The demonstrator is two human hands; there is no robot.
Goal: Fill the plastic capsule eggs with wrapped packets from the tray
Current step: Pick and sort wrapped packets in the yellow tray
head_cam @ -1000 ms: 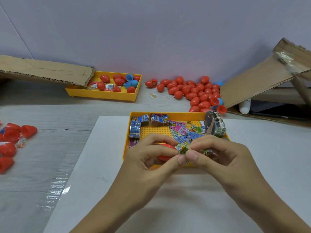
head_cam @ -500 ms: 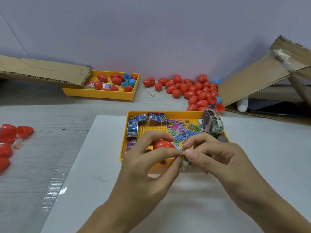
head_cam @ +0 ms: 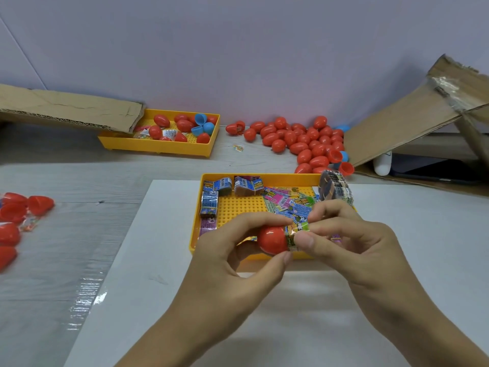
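My left hand (head_cam: 232, 250) grips a red capsule egg half (head_cam: 272, 240) between thumb and fingers, its open mouth turned right. My right hand (head_cam: 352, 242) pinches a green wrapped packet (head_cam: 297, 230) and holds it at the mouth of that half, partly inside. Both hands hover over the front edge of the yellow tray (head_cam: 239, 207), which holds several wrapped packets (head_cam: 280, 200) in blue, pink and green, plus a taped bundle (head_cam: 334, 187) at its right corner.
A pile of closed red eggs (head_cam: 304, 141) lies at the back by the wall. A second yellow tray (head_cam: 161, 147) with red and blue egg halves sits back left under cardboard (head_cam: 68, 108). Red egg halves (head_cam: 16, 215) lie far left. A cardboard box flap (head_cam: 412, 112) leans at right.
The hands turned the red egg half so that it shows fully, and the packet went from between the fingertips to the half's mouth. The view shifted slightly.
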